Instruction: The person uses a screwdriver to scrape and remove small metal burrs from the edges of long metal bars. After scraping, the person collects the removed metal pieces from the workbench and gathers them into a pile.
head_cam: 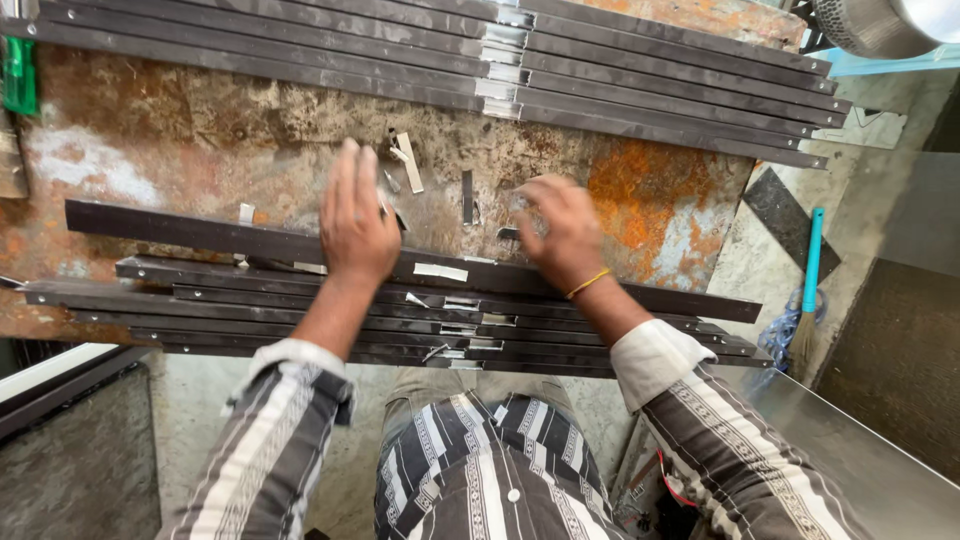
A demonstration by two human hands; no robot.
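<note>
At 6 o'clock, nearest you, your striped shirt (480,470) and both striped sleeves fill the lower view. Just beyond, a stack of dark metal bars (300,320) lies across the rusty table (150,130), running from 9 o'clock to 3 o'clock. Your left hand (355,220) lies flat, fingers extended and together, palm down on the topmost bar (200,232), holding nothing. Your right hand (560,232), with a yellow band (588,284) at the wrist, is blurred at 1 o'clock of the left hand; its fingers are curled over the same bar, and you cannot tell whether it grips anything. Past the hands, small metal offcuts (408,160) lie loose on the table. At 12 o'clock, a second row of bars (640,80) lies side by side. At 3 o'clock, a teal-handled broom (810,270) leans beside the table.
</note>
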